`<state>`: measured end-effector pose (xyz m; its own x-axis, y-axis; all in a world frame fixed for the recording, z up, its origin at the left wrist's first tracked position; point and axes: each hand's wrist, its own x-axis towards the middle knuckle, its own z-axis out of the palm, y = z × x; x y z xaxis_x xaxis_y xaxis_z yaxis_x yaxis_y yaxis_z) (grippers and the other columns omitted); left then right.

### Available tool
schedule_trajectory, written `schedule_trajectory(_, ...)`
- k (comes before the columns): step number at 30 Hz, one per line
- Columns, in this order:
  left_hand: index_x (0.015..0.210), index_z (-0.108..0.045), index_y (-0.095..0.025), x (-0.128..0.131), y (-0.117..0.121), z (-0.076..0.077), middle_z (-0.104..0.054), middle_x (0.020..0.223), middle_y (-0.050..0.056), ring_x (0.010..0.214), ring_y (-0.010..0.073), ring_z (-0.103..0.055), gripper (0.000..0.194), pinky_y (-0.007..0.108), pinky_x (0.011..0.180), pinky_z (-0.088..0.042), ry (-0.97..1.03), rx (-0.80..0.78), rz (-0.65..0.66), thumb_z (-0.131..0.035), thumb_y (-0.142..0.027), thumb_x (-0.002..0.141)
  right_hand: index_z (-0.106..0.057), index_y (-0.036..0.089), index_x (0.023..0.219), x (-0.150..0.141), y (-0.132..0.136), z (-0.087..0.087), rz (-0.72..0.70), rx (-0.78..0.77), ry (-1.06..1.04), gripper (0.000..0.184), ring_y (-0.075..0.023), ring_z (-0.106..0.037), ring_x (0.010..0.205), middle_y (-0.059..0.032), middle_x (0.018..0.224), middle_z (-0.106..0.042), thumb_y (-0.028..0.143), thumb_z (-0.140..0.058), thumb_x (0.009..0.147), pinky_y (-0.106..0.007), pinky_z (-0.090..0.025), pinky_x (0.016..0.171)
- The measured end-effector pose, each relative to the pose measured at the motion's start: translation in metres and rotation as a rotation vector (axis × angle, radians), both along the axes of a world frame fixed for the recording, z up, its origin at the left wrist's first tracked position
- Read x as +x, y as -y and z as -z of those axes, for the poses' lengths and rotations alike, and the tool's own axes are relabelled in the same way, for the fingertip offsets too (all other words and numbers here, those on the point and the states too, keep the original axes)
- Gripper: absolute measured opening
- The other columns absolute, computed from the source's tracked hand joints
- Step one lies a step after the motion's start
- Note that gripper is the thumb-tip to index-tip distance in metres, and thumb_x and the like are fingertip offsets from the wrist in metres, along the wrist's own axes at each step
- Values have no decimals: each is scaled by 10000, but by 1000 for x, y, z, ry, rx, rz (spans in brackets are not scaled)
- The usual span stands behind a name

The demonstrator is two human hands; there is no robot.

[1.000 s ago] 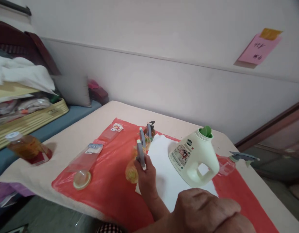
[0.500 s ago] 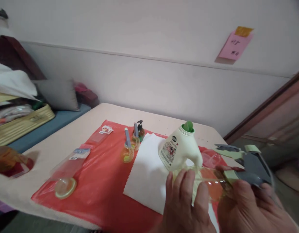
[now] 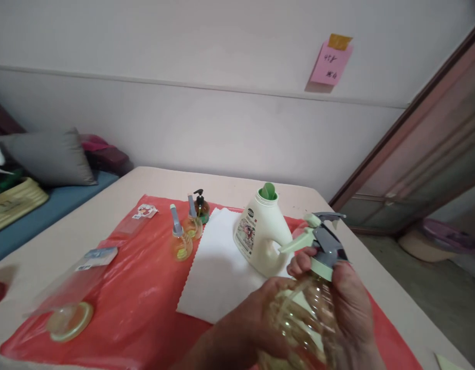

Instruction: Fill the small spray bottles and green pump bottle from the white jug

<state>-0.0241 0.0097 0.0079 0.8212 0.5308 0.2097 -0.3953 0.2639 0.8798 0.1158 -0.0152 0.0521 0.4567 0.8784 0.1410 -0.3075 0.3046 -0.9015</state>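
Close in front of me I hold a clear yellowish spray bottle with a grey and pale green trigger head, tilted only slightly. My right hand is closed round its neck just below the trigger head. Around the lower body wraps my left hand, its fingers partly hidden behind the bottle. Just beyond stands a cream jug with a printed label and a green piece in its mouth. It rests by a white cloth with a scalloped edge.
A red plastic sheet covers much of the table. On it are two small grey-handled bottles, a dark pump bottle, plastic packets and a round lid. A pink note hangs on the wall.
The spray bottle has turned from lying sideways to nearly upright, its trigger head now on top. My left hand has shifted round its body. The view has swung to the right.
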Motion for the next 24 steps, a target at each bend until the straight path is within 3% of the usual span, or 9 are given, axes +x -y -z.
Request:
schedule_trajectory(2, 1335, -573, -203, -3, -6, -7, -697, 1125, 130, 928, 259, -703, 855, 346, 762, -558, 83, -242, 193, -812, -543, 589, -711, 227, 938, 1, -5, -2, -15, 0, -51, 444, -222, -600, 725, -55, 812, -614, 627, -759, 753, -401, -549, 683)
schedule_trajectory(4, 1288, -608, -199, -8, -13, -6, -694, 1067, 97, 862, 203, -678, 784, 304, 740, -534, 117, -393, 273, -822, -443, 574, -705, 236, 958, 6, -9, -7, 29, 27, -82, 393, -213, -600, 770, -52, 871, -617, 576, -771, 773, -383, -550, 700)
schedule_trajectory(8, 1221, -625, -188, -19, -28, 6, -694, 1035, 87, 878, 192, -658, 701, 301, 773, -500, 60, -563, 385, -775, -192, 536, -685, 208, 936, 39, -5, -29, 300, 238, -233, 323, -149, -575, 786, -21, 908, -605, 487, -784, 806, -288, -547, 693)
schedule_trajectory(10, 1275, -592, -216, -26, -38, 8, -694, 1071, 90, 912, 213, -651, 753, 341, 815, -485, 20, -556, 307, -744, -166, 540, -680, 175, 919, 60, 0, -37, 449, 307, -298, 274, -123, -571, 773, -14, 892, -604, 440, -730, 867, -242, -530, 657)
schedule_trajectory(14, 1317, -565, -263, -42, -65, 1, -639, 1216, 68, 1096, 255, -571, 863, 370, 920, -439, -213, -283, -103, -766, -101, 494, -654, 181, 901, 87, 2, -27, 684, 245, -210, 264, -119, -566, 689, -8, 852, -629, 432, -718, 849, -243, -493, 606)
schedule_trajectory(17, 1173, -597, -232, -48, -83, 0, -622, 1194, 73, 1116, 253, -530, 745, 349, 899, -433, -448, -128, -399, -791, -107, 465, -629, 191, 987, 91, -10, 3, 855, -66, 251, 339, -145, -577, 683, -14, 871, -655, 486, -671, 827, -278, -486, 631)
schedule_trajectory(19, 1066, -567, -226, -48, -91, 6, -610, 1130, 61, 1062, 239, -545, 704, 337, 856, -443, -501, -122, -524, -816, -114, 418, -615, 171, 1028, 89, -22, 27, 729, -562, 725, 421, -193, -614, 736, -45, 857, -660, 561, -522, 902, -312, -494, 655)
schedule_trajectory(20, 1027, -544, -229, -47, -93, 9, -598, 1099, 49, 1040, 232, -555, 698, 331, 838, -448, -493, -130, -555, -827, -123, 398, -627, 165, 999, 86, -29, 40, 642, -704, 844, 413, -228, -634, 768, -65, 837, -667, 555, -540, 895, -335, -493, 669)
schedule_trajectory(24, 1001, -484, -244, -46, -98, 21, -581, 1042, 13, 952, 207, -579, 667, 316, 793, -455, -565, -22, -645, -820, -174, 430, -640, 173, 1051, 72, -50, 81, 432, -990, 1090, 273, -310, -674, 909, -134, 943, -701, 389, -581, 894, -387, -487, 747)
